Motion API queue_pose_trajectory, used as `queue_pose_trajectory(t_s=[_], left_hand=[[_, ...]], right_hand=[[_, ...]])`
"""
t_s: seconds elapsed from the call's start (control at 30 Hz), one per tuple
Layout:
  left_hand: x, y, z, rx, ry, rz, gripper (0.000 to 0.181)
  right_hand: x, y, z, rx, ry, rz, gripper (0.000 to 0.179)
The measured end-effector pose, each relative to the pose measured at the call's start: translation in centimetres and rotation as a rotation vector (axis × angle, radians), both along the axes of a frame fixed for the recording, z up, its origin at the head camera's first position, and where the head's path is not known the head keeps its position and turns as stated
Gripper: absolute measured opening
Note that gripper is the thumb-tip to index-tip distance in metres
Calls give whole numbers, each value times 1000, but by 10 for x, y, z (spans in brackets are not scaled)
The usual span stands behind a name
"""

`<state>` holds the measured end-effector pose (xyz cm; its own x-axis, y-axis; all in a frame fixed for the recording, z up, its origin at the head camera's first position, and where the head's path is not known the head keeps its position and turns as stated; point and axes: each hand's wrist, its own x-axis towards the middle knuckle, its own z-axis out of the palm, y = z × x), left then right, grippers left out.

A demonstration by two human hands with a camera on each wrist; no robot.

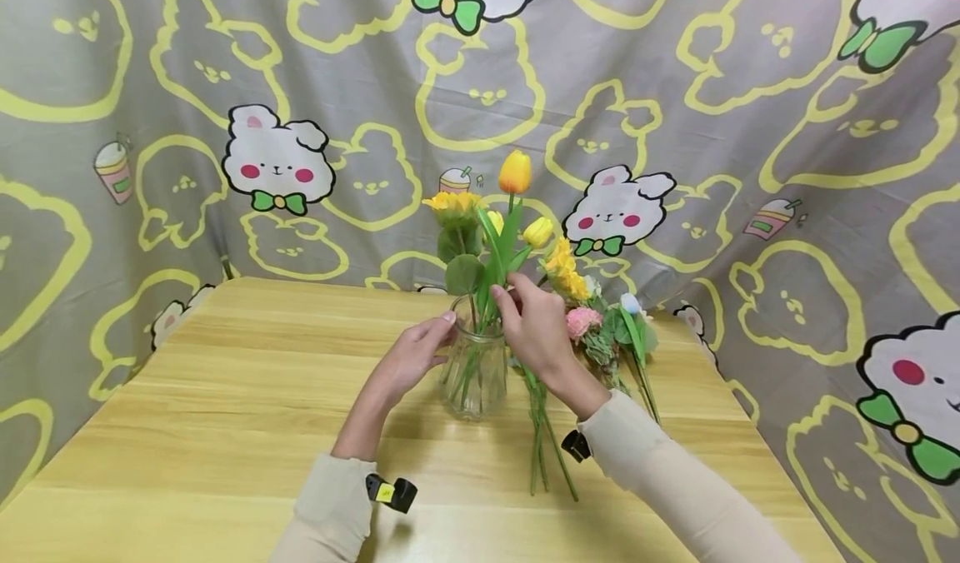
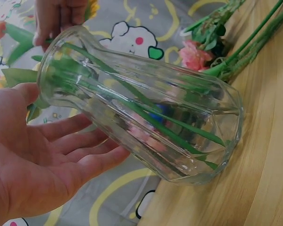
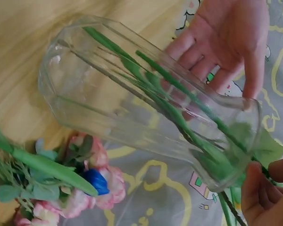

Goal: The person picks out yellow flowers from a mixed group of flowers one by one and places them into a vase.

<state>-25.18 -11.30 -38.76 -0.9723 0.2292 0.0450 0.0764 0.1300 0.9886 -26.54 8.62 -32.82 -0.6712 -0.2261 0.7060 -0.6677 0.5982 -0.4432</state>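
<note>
A ribbed clear glass vase (image 1: 474, 380) stands on the table with several green stems (image 2: 151, 120) inside. Above its mouth rise a sunflower (image 1: 453, 202), an orange tulip (image 1: 515, 171) and a yellow tulip (image 1: 538, 232). My left hand (image 1: 411, 355) steadies the vase from the left. Its thumb touches the rim, and its extended fingers (image 2: 80, 141) lie along the glass. Right at the rim, my right hand (image 1: 536, 326) pinches a flower stem (image 3: 266, 176) between thumb and finger. Its other fingers are partly hidden in the head view.
Right of the vase lies a pile with a pink flower (image 1: 583, 322), a yellow flower (image 1: 566, 267) and a pale blue tulip (image 1: 630, 303). Several loose stems (image 1: 546, 450) point toward the front of the wooden table (image 1: 247, 380). A patterned curtain (image 1: 360, 88) hangs behind.
</note>
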Motion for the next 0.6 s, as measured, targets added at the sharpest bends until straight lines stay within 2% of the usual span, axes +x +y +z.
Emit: queue_pose_trajectory(t_s=[0.13,0.27,0.37,0.6], left_hand=[[0,2,0,-1,-3,5,69],[0,1,1,-10,-2,10,69],[-1,0,1,-19,1,9,70],[0,0,0,-14,4,1,70]], right_hand=[[1,-2,-5,-2,-79,-40,20],[0,-2,-6,23,-206,-81,21],[-1,-2,-8,54,-271,-102,20],[-2,-1,-14,53,-236,-106,14]])
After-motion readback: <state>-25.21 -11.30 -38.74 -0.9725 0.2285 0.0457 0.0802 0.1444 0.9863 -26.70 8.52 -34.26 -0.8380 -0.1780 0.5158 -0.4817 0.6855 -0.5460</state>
